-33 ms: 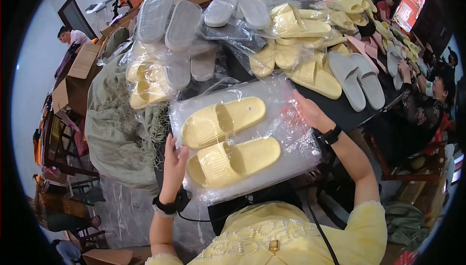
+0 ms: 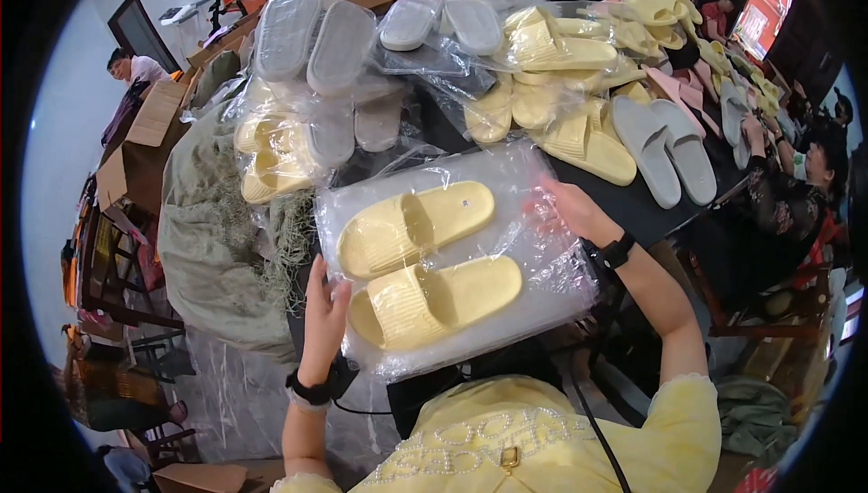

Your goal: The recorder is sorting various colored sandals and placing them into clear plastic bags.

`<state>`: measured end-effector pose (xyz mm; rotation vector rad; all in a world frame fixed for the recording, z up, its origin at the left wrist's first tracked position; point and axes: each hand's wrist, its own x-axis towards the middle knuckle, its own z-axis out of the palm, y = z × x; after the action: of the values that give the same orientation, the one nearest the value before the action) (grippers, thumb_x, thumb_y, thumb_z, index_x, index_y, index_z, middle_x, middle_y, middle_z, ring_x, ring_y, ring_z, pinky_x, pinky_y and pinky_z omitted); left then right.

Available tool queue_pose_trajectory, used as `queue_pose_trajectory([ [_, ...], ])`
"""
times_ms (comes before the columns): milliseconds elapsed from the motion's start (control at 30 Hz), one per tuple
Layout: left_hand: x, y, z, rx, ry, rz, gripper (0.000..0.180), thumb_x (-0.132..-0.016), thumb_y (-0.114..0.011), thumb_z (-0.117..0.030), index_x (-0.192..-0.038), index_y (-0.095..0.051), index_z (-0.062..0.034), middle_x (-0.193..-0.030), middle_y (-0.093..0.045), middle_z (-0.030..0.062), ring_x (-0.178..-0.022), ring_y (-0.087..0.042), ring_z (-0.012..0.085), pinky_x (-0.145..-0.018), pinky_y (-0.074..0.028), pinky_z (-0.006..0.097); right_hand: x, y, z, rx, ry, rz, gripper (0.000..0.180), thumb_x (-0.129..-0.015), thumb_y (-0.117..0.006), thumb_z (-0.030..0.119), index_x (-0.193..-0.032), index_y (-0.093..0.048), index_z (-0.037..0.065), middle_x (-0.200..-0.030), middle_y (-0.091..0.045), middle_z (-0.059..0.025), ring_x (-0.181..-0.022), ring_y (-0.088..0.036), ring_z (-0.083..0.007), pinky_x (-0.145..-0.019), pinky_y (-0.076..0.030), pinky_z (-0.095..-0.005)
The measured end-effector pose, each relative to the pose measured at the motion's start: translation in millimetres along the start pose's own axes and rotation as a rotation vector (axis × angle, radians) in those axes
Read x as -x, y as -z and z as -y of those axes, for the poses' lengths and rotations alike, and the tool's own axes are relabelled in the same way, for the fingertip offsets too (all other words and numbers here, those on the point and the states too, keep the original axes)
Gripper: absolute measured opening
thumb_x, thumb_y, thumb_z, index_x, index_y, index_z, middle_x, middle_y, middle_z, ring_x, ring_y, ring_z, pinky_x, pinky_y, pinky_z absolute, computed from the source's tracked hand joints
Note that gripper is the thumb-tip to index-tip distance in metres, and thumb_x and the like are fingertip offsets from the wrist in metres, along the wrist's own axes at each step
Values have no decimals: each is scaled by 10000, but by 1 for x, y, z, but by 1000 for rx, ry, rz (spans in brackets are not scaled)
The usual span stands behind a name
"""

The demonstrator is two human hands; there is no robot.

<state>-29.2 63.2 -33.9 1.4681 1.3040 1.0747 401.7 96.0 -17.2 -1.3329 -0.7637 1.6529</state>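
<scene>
Two pale yellow ribbed slippers, an upper one [image 2: 459,214] and a lower one [image 2: 479,292], lie side by side with toes to the left. They are on or in a clear plastic bag [image 2: 551,285], on top of a stack of such bags; I cannot tell whether the film covers them. My left hand [image 2: 324,317] is by the stack's left edge, thumb and fingers apart, holding nothing. Over the right part of the bag is my right hand [image 2: 571,213], its fingers spread and loosely bent on or just above the film.
Bagged grey slippers [image 2: 342,46] and bagged yellow slippers [image 2: 276,154] pile up beyond the stack. Loose grey slippers [image 2: 665,150] lie to the right. A green sack [image 2: 212,231] bulges at the left, near open cardboard boxes [image 2: 154,118]. Other people sit around the table.
My right hand has shifted very slightly over the bag. My left hand, the slippers and the stack look almost the same.
</scene>
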Motion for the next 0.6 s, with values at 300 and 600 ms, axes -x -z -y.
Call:
queue_pose_trajectory([
  [300, 91, -10, -29, -574, 94, -196, 478, -861, -628, -121, -1277, -441, 21, -889, -587, 109, -725, -552, 195, -657, -454, 314, -22, -1, 6, 131, 163, -35, 200, -907, -577, 172, -1047, -576, 30, -954, -640, -86, -793, -644, -167, -671, -542, -287],
  [600, 91, -14, -11, -293, 236, -204, 333, -819, -632, 10, -1129, -509, -2, -723, -551, 26, -658, -515, 85, -584, -432, 221, -33, 25, 7, 397, 233, -135, 180, -908, -588, 196, -950, -600, 21, -767, -617, -23, -631, -600, -100, -567, -498, -222],
])
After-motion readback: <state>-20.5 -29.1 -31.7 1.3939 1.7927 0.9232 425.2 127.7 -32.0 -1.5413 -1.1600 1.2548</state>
